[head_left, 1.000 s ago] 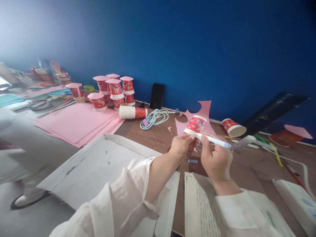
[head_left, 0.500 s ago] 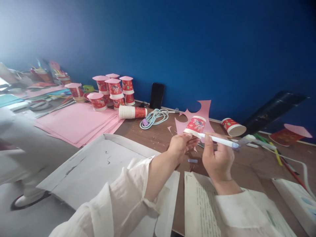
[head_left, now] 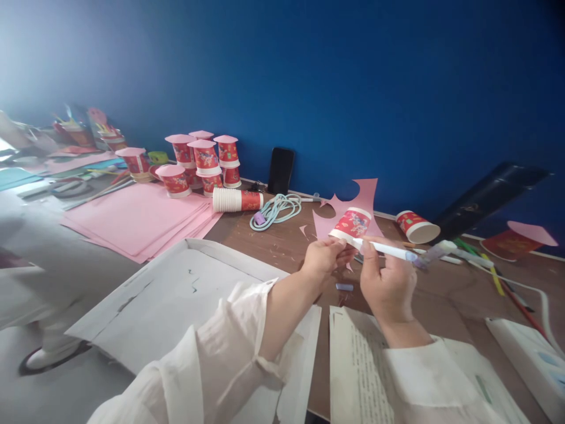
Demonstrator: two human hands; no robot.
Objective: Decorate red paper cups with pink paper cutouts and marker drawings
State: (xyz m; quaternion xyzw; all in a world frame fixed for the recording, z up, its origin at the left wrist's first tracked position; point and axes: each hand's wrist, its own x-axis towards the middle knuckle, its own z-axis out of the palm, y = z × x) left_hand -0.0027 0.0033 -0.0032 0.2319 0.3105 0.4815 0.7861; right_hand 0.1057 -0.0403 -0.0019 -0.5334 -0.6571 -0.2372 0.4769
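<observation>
My left hand (head_left: 324,259) is closed on the white rim of a red printed paper cup (head_left: 352,222), which is tilted with its rim toward me. In my right hand (head_left: 391,291) a white pen (head_left: 391,250) with a purplish rear end is gripped between thumb and fingers. The pen's tip lies at the cup's rim, beside my left fingertips; whether it touches the rim I cannot tell. A small purple cap (head_left: 344,287) lies on the table below my hands. Behind the cup is a cut-up pink paper sheet (head_left: 364,194).
Red cups with pink paper tops (head_left: 205,159) stand stacked at the back left, near pink sheets (head_left: 141,218). A cup stack (head_left: 238,200), blue cable (head_left: 280,209) and phone (head_left: 281,169) are nearby. Another cup (head_left: 415,227) lies right. A person's leg (head_left: 48,282) shows at left.
The right hand and pen have shifted slightly left, with the pen's rear end swung a little. The cup has turned or moved slightly right in my left hand.
</observation>
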